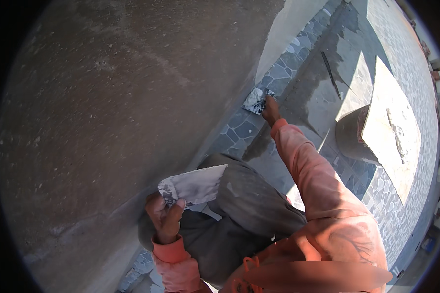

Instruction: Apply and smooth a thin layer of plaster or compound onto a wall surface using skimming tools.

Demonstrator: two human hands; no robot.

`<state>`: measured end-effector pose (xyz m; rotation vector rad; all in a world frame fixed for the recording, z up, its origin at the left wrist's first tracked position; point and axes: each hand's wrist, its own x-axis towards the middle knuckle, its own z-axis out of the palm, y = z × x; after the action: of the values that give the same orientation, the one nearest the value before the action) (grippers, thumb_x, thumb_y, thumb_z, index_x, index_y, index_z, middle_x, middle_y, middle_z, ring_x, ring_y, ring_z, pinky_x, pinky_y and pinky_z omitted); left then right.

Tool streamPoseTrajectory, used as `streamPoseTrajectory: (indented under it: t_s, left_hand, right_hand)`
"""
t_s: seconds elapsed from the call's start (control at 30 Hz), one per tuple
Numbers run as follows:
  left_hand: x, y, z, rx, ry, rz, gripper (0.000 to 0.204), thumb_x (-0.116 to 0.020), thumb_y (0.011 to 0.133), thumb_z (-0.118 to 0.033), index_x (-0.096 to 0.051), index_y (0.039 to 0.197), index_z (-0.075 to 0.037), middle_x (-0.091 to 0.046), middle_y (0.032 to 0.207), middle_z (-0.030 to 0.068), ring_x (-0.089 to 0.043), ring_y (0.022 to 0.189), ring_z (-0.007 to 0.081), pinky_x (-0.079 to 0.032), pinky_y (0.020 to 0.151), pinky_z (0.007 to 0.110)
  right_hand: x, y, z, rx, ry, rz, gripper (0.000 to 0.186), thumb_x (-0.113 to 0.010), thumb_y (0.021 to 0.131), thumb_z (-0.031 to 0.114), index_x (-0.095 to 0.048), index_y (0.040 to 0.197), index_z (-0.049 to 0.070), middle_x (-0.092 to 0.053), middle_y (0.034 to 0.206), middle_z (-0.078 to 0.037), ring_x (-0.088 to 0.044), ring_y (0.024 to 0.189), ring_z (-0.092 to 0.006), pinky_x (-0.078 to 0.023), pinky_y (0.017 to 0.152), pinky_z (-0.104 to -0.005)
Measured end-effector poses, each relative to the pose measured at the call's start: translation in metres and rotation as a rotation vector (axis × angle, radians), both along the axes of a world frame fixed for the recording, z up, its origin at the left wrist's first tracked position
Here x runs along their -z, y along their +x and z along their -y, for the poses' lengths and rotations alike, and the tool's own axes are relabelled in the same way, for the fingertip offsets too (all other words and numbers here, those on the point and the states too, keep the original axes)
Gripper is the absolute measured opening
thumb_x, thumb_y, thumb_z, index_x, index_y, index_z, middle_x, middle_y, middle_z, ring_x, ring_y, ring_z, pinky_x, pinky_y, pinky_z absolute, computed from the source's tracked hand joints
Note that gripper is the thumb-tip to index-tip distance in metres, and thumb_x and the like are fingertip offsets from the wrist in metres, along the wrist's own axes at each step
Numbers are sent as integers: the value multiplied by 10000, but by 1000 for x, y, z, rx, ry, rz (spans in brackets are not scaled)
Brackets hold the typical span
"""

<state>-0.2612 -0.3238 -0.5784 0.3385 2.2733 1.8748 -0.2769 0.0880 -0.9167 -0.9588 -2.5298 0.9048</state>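
Observation:
My left hand (166,215), low in the view above my bent legs, grips a wide flat scraper (198,183) smeared with pale paste. My right hand (271,108) reaches out along the wall base, closed around a second scraper (254,101) with white paste and dark marks on it, low over the stone-patterned floor. The grey plastered wall (122,97) rises along my left side, with a paler strip (274,39) near its far end.
To the right a bucket (351,134) stands beside a large pale board (384,122) with paste on it. A thin dark bar (331,75) lies on the damp, partly shadowed floor (298,97) ahead of my right arm.

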Motion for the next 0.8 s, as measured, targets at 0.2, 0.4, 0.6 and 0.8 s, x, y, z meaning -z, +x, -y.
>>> streamPoseTrajectory:
  t_s: [0.2, 0.4, 0.6, 0.8]
  left_hand:
    - [-8, -3, -9, 122, -97, 11, 175, -688, 679, -107, -600, 767, 16, -548, 842, 80, -505, 837, 174, -397, 746, 297]
    - [-13, -8, -5, 138, -112, -70, 141, -677, 691, -66, -561, 720, 9, -510, 683, 43, -481, 654, 135, -372, 597, 290]
    - [-17, -4, -16, 102, 18, 16, 121, -662, 733, -42, -555, 712, 13, -464, 601, -1, -428, 542, 93, -330, 509, 273]
    - [-19, -5, -19, 106, 19, -8, 103, -653, 731, -51, -583, 742, 23, -480, 602, 3, -443, 555, 95, -340, 520, 271]
  right_hand:
    - [-3, 2, -19, -76, 110, -4, 278, -631, 655, 17, -545, 919, 5, -604, 841, -254, -578, 857, -468, -453, 710, -482]
    - [-28, -5, -2, -192, 4, -71, 372, -745, 603, 114, -552, 905, 20, -618, 819, -230, -594, 815, -441, -461, 677, -460]
    - [-29, -5, -21, -280, -5, -47, 488, -821, 555, 194, -550, 923, 24, -622, 841, -208, -594, 830, -430, -468, 690, -443]
    - [-40, -11, -26, -344, 78, -67, 541, -844, 543, 245, -539, 929, 19, -617, 838, -200, -589, 830, -435, -474, 696, -442]
